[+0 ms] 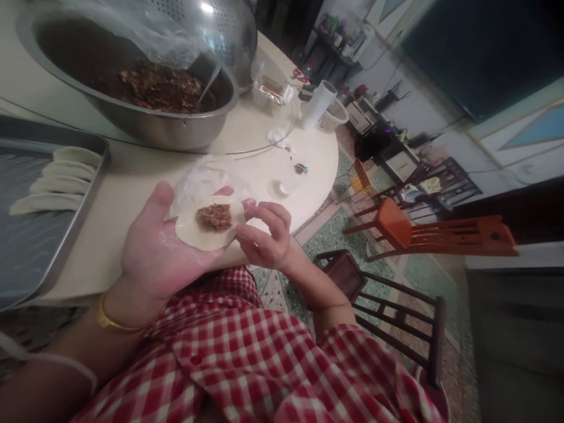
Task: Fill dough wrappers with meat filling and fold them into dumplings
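My left hand (154, 255) is turned palm up, and across its fingers lies a round, flat dumpling wrapper (187, 230). A lump of brown minced filling (215, 217) sits in the middle of the wrapper, which is unfolded. My right hand (268, 235) pinches the wrapper's right edge between thumb and fingers. Left of my hands, several folded dumplings (66, 185) lie in a row in a metal tray (86, 226). Beyond my hands stands a large steel bowl (176, 130) of dark minced filling (158, 88), with a utensil handle (209, 87) sticking out.
Behind my hands is a clear plastic bag (202, 176). Across the table (259, 167) are a perforated steel colander (240, 47), a plastic-wrapped package (271, 91), a white roll (320, 103), a basket (333, 116) and a small white cup (288, 187). Wooden chairs (392, 226) stand to the right.
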A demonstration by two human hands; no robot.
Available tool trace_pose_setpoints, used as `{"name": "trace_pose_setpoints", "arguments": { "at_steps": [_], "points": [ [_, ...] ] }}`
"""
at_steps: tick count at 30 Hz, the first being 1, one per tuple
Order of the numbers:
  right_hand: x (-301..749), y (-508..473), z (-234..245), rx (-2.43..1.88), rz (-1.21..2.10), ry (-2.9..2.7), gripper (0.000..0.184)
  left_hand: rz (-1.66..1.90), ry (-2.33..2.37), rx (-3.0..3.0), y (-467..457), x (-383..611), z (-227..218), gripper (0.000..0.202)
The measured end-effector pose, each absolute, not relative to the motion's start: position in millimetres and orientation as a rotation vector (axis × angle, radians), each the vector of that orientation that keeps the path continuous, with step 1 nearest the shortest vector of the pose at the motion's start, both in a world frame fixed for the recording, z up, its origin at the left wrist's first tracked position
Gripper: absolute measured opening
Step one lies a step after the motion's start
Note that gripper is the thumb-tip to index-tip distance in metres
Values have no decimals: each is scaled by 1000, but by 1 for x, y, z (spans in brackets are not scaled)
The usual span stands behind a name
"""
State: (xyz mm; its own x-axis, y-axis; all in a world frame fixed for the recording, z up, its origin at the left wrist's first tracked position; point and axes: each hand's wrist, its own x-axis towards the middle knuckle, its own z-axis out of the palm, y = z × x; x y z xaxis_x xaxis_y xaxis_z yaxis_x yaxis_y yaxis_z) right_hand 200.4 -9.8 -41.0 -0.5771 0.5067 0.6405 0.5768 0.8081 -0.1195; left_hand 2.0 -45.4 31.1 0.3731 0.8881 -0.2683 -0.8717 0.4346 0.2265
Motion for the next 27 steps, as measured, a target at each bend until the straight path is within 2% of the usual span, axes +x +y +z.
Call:
{"name": "trace_pose_setpoints", "arguments": {
  "at_steps": [7,12,14,17,20,25,27],
  "points": [
    [210,-2,-52,-614,-259,-2321,27,1109,420,109,-48,2,44,75],
    [206,4,-46,-530,-550,-2079,34,1134,469,151,-53,5,52,66],
    [206,5,-43,-492,-569,-2060,35,1135,493,179,-55,5,53,64],
    [205,6,-40,-508,-467,-2223,25,1094,521,229,-57,5,52,63],
    [203,4,-38,-634,-219,-2486,10,1016,536,287,-59,7,49,64],
    [196,-8,-28,-634,203,-2689,7,963,628,295,-61,13,36,49],
    [194,-11,-26,-615,289,-2658,12,939,660,312,-60,13,31,45]
  ]
}}
